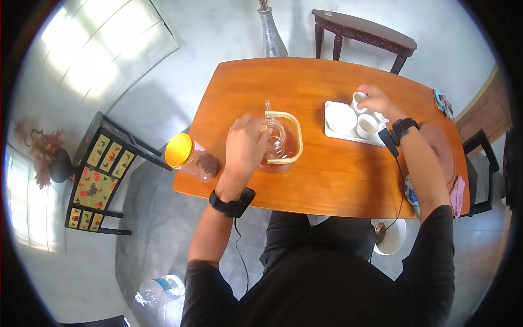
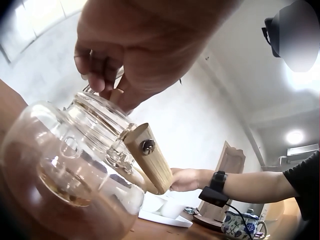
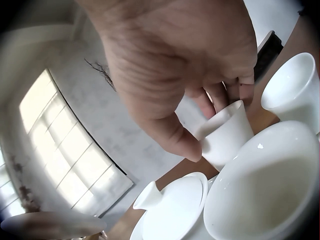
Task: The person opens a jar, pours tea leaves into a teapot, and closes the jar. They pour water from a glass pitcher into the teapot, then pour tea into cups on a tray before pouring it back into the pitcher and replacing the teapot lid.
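Observation:
A round glass teapot (image 1: 279, 165) with amber liquid inside stands near the table's middle, its bamboo handle (image 1: 297, 131) upright. My left hand (image 1: 243, 144) is over its top, fingers and thumb pinching the small wooden knob of the glass lid (image 1: 277, 136). The lid sits at the pot's neck. On the right, a white tray (image 1: 339, 134) bears white teaware. There my right hand (image 1: 377, 102) grips a small white cup (image 3: 229, 141) between thumb and fingers. Close by are another white cup (image 1: 367, 126) and a white lidded bowl (image 1: 341, 119).
A jar with a yellow lid (image 1: 179, 150) lies left of the teapot, dark contents inside. Along the right side are a round brown board (image 1: 437, 150), a pink cloth (image 1: 457, 195) and a blue-and-white pot (image 2: 237, 225). A white bin (image 1: 395, 238) stands below the front edge.

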A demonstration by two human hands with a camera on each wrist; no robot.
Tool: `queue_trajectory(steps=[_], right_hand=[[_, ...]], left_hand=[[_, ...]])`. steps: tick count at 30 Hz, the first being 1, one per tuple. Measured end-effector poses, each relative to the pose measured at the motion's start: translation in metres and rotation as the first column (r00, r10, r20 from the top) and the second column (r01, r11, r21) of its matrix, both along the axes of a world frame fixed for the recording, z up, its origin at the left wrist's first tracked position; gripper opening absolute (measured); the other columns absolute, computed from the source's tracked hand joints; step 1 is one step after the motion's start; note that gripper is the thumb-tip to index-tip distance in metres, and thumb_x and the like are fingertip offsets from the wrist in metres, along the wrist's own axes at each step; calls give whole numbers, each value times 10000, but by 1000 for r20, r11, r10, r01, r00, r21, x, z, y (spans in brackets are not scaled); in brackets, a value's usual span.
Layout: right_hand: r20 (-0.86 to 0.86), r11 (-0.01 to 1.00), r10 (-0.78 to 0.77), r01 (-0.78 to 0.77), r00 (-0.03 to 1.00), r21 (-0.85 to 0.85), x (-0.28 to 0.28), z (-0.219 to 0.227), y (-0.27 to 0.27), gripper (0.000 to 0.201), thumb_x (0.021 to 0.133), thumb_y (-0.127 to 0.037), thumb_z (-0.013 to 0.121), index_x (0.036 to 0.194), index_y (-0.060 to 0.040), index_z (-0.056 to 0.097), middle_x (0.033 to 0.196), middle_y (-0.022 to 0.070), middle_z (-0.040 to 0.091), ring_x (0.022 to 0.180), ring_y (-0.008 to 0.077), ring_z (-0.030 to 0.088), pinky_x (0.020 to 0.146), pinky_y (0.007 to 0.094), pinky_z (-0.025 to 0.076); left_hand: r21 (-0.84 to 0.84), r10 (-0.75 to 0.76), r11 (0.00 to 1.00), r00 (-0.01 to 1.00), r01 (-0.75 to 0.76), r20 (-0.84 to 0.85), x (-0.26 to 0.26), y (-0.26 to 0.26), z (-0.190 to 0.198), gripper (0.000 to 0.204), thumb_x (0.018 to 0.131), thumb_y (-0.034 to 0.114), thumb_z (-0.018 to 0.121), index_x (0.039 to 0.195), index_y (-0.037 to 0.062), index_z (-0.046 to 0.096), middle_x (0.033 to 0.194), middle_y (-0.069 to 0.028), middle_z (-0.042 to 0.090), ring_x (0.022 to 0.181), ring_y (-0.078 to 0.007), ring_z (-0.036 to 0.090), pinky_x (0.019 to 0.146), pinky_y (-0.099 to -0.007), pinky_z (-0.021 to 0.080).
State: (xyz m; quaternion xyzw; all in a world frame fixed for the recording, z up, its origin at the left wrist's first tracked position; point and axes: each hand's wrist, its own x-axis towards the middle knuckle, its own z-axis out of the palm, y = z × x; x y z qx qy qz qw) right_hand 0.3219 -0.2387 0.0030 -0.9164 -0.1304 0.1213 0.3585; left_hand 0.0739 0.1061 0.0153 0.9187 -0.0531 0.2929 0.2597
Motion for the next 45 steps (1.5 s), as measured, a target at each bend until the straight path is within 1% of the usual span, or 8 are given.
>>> queue_trajectory(steps=[17, 20, 22, 29, 31, 35, 38, 45], right_hand=[[-118, 993, 59, -70, 991, -91, -6, 8, 6, 663, 657, -131, 775, 1288, -49, 588, 1326, 151, 547, 1285, 317, 500, 1068, 373, 395], [-154, 990, 131, -137, 979, -27, -5, 16, -1, 631, 715, -127, 749, 1319, -64, 578, 1363, 160, 550, 1266, 314, 518, 1062, 398, 425], [28, 972, -9, 2, 1000, 233, -9, 20, -7, 504, 775, -104, 706, 1267, -59, 604, 1329, 142, 581, 1224, 274, 549, 1030, 375, 453], [399, 900, 252, -365, 882, 239, -148, 37, 13, 358, 881, -155, 731, 1201, -59, 604, 1118, 67, 618, 1032, 164, 578, 902, 328, 484], [145, 754, 350, -370, 926, 543, -209, 13, 32, 396, 883, -116, 741, 1235, -59, 568, 1086, 52, 600, 994, 125, 578, 819, 292, 510], [8, 726, 405, -327, 914, 605, -301, -4, 46, 452, 902, -137, 740, 1300, -47, 544, 1084, 84, 649, 896, 153, 654, 752, 300, 526], [-142, 702, 368, -174, 919, 691, -328, -21, 33, 434, 892, -122, 748, 1279, -51, 566, 1014, 66, 669, 845, 141, 663, 703, 279, 524], [83, 863, -82, 29, 993, 505, -328, -65, -24, 216, 892, -34, 701, 1103, -19, 659, 876, 45, 683, 745, 114, 645, 651, 241, 503]], left_hand=[[-102, -10, 994, 983, 29, 185, -16, -6, -12, 223, 897, 74, 698, 1110, 11, 674, 1044, -157, 619, 976, -337, 593, 861, -427, 485], [-335, 146, 941, 953, -51, 265, -46, -10, -12, 113, 966, 47, 639, 1055, -23, 634, 1099, -114, 651, 1008, -215, 617, 899, -326, 478], [-367, 158, 928, 960, -64, 233, -60, -14, -16, 121, 955, 56, 646, 1053, -15, 635, 1091, -143, 642, 1011, -275, 614, 903, -369, 479], [-233, 115, 968, 990, -94, 78, -55, -28, -47, 515, 918, 197, 730, 1323, -36, 514, 1346, -252, 540, 1279, -406, 492, 1086, -488, 389], [-244, 60, 968, 998, -59, -6, -54, -31, -60, 772, 883, 259, 773, 1468, -40, 368, 1492, -279, 408, 1390, -455, 372, 1152, -523, 322], [-134, 78, 987, 995, -85, -54, -56, -45, -70, 1008, 828, 297, 827, 1554, -38, 214, 1569, -295, 295, 1455, -497, 255, 1187, -556, 258], [-63, 109, 992, 993, -111, -39, -57, -47, -69, 1041, 790, 231, 852, 1556, -39, 200, 1578, -286, 291, 1460, -497, 253, 1193, -552, 260], [-105, 156, 982, 987, -158, -20, -54, -47, -83, 1091, 732, 159, 885, 1552, -49, 197, 1583, -265, 306, 1468, -467, 275, 1205, -520, 265]])
